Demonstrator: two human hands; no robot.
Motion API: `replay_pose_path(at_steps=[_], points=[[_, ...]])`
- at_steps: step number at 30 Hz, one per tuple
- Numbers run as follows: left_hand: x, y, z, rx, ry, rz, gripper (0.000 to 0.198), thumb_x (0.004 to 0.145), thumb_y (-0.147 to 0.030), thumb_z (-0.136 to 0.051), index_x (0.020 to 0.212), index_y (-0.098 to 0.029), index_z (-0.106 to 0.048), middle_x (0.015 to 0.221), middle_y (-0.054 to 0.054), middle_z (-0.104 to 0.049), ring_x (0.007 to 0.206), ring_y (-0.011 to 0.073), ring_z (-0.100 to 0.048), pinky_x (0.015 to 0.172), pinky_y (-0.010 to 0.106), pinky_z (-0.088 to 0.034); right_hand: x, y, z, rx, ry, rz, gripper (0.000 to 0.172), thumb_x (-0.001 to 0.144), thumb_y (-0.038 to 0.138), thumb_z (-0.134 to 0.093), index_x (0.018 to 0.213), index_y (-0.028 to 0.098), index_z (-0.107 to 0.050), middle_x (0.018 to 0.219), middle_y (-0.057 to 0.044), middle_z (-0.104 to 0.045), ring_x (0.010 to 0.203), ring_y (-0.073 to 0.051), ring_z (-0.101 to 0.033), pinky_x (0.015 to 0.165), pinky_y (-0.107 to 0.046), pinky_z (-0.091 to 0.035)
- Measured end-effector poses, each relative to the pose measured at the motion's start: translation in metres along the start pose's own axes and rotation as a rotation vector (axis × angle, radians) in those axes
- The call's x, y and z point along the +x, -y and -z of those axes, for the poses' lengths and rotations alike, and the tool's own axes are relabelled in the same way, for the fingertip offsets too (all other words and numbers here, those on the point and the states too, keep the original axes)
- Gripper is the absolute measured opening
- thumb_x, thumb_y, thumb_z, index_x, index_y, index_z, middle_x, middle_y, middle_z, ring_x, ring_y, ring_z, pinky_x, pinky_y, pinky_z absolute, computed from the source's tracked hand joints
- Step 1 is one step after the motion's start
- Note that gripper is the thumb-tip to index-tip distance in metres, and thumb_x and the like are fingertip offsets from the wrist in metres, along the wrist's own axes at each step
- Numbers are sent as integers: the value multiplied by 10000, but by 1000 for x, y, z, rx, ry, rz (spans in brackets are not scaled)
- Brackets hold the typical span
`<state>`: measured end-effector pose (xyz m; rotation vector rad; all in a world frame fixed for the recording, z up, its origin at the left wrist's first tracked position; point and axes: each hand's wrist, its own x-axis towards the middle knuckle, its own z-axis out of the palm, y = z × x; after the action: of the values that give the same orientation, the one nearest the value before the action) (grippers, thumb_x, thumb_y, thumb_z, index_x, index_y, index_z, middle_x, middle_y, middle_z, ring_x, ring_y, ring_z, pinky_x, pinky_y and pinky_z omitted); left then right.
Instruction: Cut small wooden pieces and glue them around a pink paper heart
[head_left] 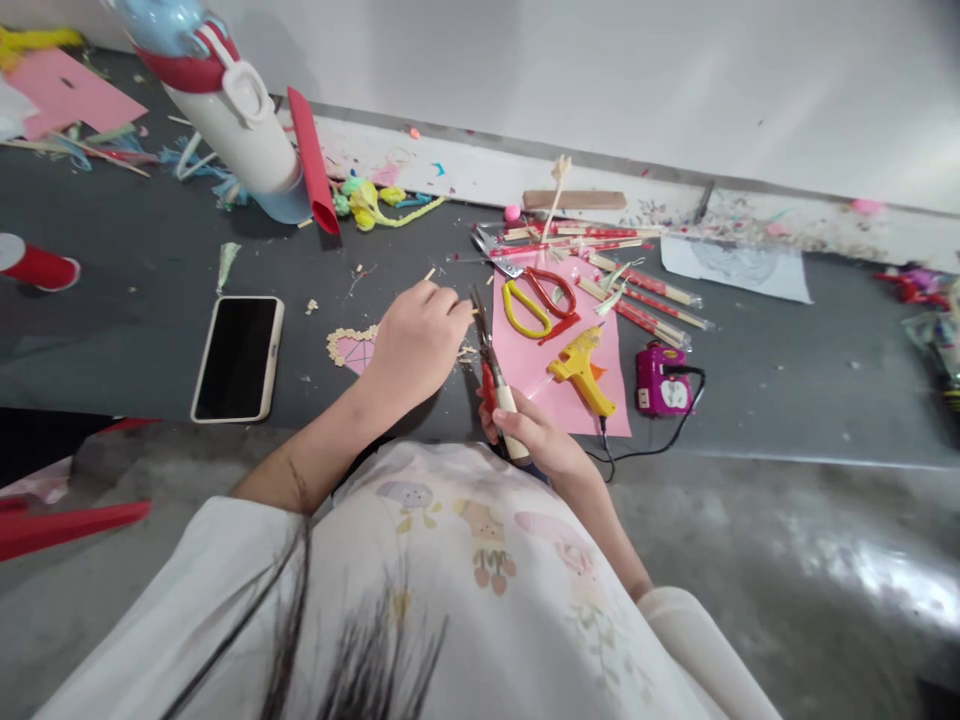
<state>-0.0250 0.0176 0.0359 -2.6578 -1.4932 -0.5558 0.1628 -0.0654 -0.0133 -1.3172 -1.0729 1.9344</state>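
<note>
My left hand is closed in a pinch, with the pale end of a thin wooden stick showing at its fingertips. My right hand grips pruning shears with a white and a red handle. Their dark blades point away from me and stand right at the stick's end. Partly hidden behind my left wrist is a pink paper heart, its edge lined with small cut wooden pieces. Small wooden bits lie between my left hand and the shears.
A pink sheet carries scissors and a yellow glue gun. Beyond are wrapped chopsticks; a purple box with a cord sits right. A phone, bottle and red thread spool are left.
</note>
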Motion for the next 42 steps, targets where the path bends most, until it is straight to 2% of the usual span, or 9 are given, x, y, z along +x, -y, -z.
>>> replay_pose_path(at_steps=[4, 8, 11, 15, 19, 27, 31, 37, 42], points=[[-11, -10, -3, -178, -127, 85, 285, 983, -313, -443, 927, -160, -677, 960, 105, -687, 961, 241, -604, 859, 380, -444, 6, -3, -2, 102, -65, 43, 380, 835, 466, -616, 1094, 205, -524, 783, 16, -554, 684, -146, -503, 630, -301, -397], [-21, -18, -12, -701, 256, 324, 446, 995, -508, -349, 943, -188, -654, 903, 55, -700, 854, 195, -638, 811, 337, -476, 7, -2, -2, 51, -128, 110, 359, 834, 474, -629, 1068, 219, -533, 814, 6, -570, 725, -156, -525, 662, -308, -436], [-23, -24, -24, -1160, 511, 347, 434, 940, -580, -433, 973, -190, -621, 962, 48, -694, 903, 186, -652, 826, 318, -493, 7, 0, -2, -25, -129, 164, 361, 829, 490, -640, 1044, 220, -534, 886, -13, -584, 834, -180, -558, 750, -331, -464], [-21, -33, -35, -1488, 545, 584, 415, 740, -463, -755, 937, -165, -542, 918, 46, -667, 862, 176, -648, 773, 315, -505, 9, 0, -4, -83, -107, 201, 377, 841, 481, -626, 1082, 217, -504, 1020, -45, -603, 956, -207, -568, 814, -348, -462], [-23, -38, -39, -1715, 510, 703, 447, 675, -384, -820, 922, -160, -522, 886, 28, -652, 815, 152, -644, 748, 299, -505, 10, 0, -3, -127, -103, 198, 406, 852, 488, -588, 1124, 207, -480, 1122, -75, -603, 1023, -222, -561, 816, -344, -454], [-27, -37, -47, -1768, 465, 731, 436, 644, -330, -856, 904, -156, -552, 822, 3, -659, 664, 110, -623, 713, 291, -500, 8, 1, 0, -141, -75, 198, 286, 844, 449, -590, 984, 219, -493, 1125, -60, -618, 1116, -242, -547, 886, -366, -455], [-26, -36, -47, -1755, 463, 741, 454, 615, -361, -872, 866, -148, -559, 780, 4, -654, 654, 121, -622, 703, 297, -494, 10, -1, -1, -126, -82, 198, 359, 847, 465, -584, 1087, 207, -518, 1210, -72, -611, 1125, -238, -544, 909, -367, -453], [-26, -36, -47, -1755, 451, 737, 444, 603, -372, -875, 841, -142, -578, 773, -1, -643, 647, 122, -624, 674, 283, -492, 10, -1, -3, -125, -104, 168, 409, 839, 451, -604, 1151, 204, -512, 1141, -66, -624, 1076, -236, -560, 888, -370, -462], [-23, -34, -47, -1691, 534, 664, 454, 645, -454, -842, 863, -141, -595, 811, 36, -682, 698, 142, -645, 710, 299, -508, 8, 0, -2, -117, -117, 166, 381, 839, 475, -607, 1089, 203, -516, 1090, -63, -618, 1033, -227, -558, 890, -373, -452]])
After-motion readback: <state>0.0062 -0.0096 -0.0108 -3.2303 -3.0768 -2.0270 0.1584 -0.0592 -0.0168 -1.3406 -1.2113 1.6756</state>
